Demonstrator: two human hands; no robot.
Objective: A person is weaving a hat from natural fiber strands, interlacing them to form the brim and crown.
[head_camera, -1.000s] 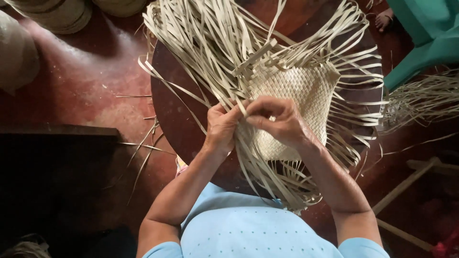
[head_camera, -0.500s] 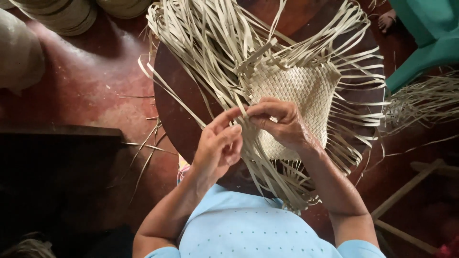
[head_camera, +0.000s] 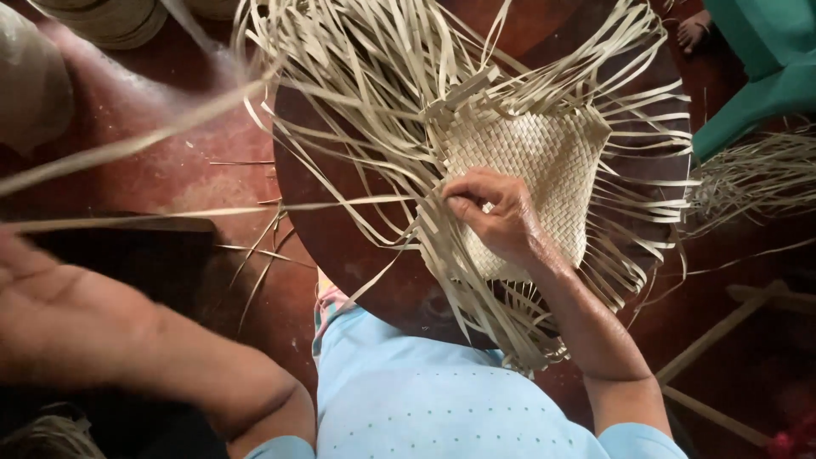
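Note:
A half-woven mat of pale palm strips [head_camera: 544, 161] lies on a round dark wooden board [head_camera: 340, 255] on my lap, with loose strip ends fanning out on all sides. My right hand [head_camera: 497, 212] presses on the mat's left edge, thumb and fingers pinched on the weave. My left hand [head_camera: 21, 263] is far out at the left frame edge, blurred and partly cut off. It pulls one long strip [head_camera: 212, 211], which runs taut from the weave across to it. A second blurred strip [head_camera: 136, 140] slants above it.
Stacked woven items [head_camera: 102, 17] sit at the top left on the reddish floor. Another person's foot [head_camera: 697, 30] and teal garment [head_camera: 765, 68] are at the top right, beside a bundle of strips [head_camera: 756, 178]. Wooden sticks [head_camera: 714, 340] lie lower right; a dark box [head_camera: 127, 255] lies left.
My left hand has left the weave and swung far out to the left, drawing a long strip with it. My right hand stays pinched on the mat's edge.

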